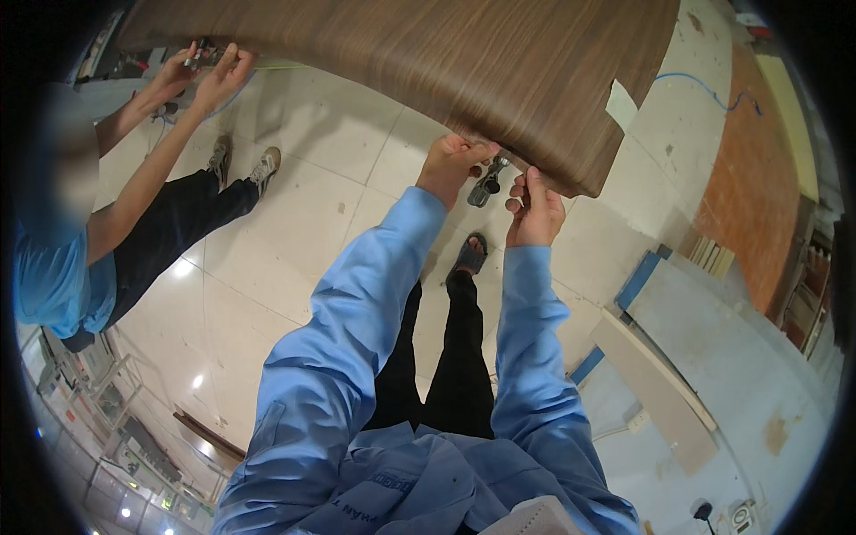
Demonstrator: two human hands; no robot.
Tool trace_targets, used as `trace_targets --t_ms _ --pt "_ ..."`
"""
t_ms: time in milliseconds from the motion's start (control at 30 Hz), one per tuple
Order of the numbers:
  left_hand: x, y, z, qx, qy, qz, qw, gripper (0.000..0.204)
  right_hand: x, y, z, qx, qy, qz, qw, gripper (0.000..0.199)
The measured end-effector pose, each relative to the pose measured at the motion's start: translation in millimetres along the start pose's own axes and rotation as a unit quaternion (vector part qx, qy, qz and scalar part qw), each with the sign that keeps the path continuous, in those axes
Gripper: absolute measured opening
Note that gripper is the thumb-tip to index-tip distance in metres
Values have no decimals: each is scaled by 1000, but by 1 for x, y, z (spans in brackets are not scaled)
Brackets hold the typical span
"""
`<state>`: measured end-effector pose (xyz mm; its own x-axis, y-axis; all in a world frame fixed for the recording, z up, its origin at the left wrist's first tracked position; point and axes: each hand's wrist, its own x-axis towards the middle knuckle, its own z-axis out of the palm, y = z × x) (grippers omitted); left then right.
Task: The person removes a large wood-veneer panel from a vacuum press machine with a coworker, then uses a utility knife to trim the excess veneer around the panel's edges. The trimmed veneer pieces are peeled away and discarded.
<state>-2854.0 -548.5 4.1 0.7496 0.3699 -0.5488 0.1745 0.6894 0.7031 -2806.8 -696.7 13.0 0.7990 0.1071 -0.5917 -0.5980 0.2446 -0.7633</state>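
the left hand (450,169) and right hand (537,209) had bent fingers at the desk's (428,53) near edge, by its right corner (i couldn't tell if they gripped). a metal tool (484,187) was between them. the smooth, stripy brown top looked done; the round edge seemed unfinished.

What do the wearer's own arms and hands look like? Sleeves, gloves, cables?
Left sleeve and right sleeve: long, light blue, creased cloth, reaching about to the wrists. Left hand and right hand: bare, no gloves. No cables visible on either arm.
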Motion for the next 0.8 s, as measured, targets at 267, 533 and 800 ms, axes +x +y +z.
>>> trace_targets --t_ms 267,533,800 --pt "-1 6 8 2 -19 -9 1000 9 -26 -16 0 -371 -69 -298 877 9" --pt "-3 13 12 6 -3 -34 999 11 -13 -35 3 -593 -65 -560 576 27" --pt "-6 0 6 4 -59 34 998 12 -9 -23 6 -559 -3 -556 615 18"
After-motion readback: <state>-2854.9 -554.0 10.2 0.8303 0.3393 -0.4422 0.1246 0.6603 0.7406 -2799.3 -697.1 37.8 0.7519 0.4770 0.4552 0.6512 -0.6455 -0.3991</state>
